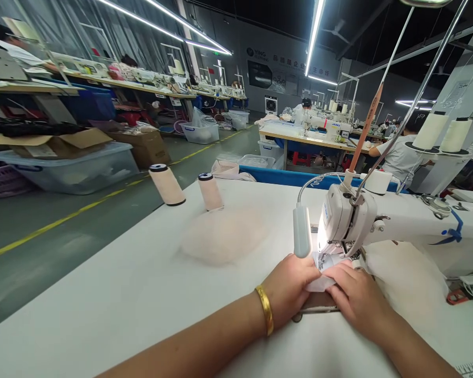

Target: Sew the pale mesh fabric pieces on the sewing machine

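Note:
A small piece of white, sheer fabric lies under the needle area of a white sewing machine, lit by a small lamp. My left hand, with a gold bangle at its wrist, grips the fabric's left edge, thumb towards the needle. From the right, my right hand holds the same fabric with its fingers drawn together near the presser foot. The fingertips of both hands are partly hidden. The grey lamp head hangs just above my left hand.
A blurred pale peach heap lies left of the machine, and sheer fabric rests to its right. Two peach thread cones stand at the table's far left edge. Red-handled snips lie at right. Co-workers sit at machines beyond.

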Tool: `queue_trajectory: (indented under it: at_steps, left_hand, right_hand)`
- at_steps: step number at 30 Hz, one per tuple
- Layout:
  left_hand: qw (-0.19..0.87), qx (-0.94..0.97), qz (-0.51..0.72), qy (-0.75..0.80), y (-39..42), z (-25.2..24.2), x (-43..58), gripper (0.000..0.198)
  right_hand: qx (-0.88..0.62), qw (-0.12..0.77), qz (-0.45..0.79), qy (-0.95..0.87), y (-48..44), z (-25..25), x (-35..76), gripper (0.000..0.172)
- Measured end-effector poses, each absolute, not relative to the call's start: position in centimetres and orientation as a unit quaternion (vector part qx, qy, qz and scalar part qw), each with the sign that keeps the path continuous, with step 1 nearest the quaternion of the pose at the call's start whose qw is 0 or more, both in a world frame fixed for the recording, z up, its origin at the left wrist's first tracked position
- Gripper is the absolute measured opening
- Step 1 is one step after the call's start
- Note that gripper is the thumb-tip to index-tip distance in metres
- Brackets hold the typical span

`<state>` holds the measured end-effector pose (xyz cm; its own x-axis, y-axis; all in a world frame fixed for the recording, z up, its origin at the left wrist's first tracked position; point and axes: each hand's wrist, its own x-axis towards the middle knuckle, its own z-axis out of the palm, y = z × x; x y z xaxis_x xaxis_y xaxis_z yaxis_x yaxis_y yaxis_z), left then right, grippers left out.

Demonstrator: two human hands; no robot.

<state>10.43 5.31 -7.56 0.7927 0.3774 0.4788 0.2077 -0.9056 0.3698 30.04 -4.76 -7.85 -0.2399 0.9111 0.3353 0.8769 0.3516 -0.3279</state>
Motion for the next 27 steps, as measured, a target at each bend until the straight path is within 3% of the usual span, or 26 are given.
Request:
queue_trajectory:
  at_steps: [5, 11, 14, 22, 27]
  left_hand:
    - [0.261, 0.914, 0.256, 0.174, 5.7, -6.6, 10.4, 0.025]
    - [0.192, 0.938, 0.256, 0.135, 5.3, -7.2, 9.7, 0.019]
    - [0.158, 0.949, 0.248, 0.114, 4.6, -7.7, 9.1, 0.030]
    - [0.118, 0.953, 0.259, 0.106, 3.9, -8.0, 8.7, 0.031]
    - [0.112, 0.954, 0.250, 0.125, 4.4, -8.3, 8.7, 0.034]
  right_hand:
    - [-0.586, 0.309, 0.069, -0.746, -4.3, -7.3, 29.7, 0.020]
    - [-0.545, 0.264, 0.072, -0.793, -5.2, -6.6, 29.9, 0.022]
    - [-0.527, 0.222, 0.059, -0.818, -6.2, -6.4, 29.9, 0.022]
    - [-0.512, 0.216, 0.070, -0.829, -6.9, -5.7, 29.7, 0.030]
    - [-0.525, 0.202, 0.043, -0.826, -6.6, -6.1, 29.8, 0.025]
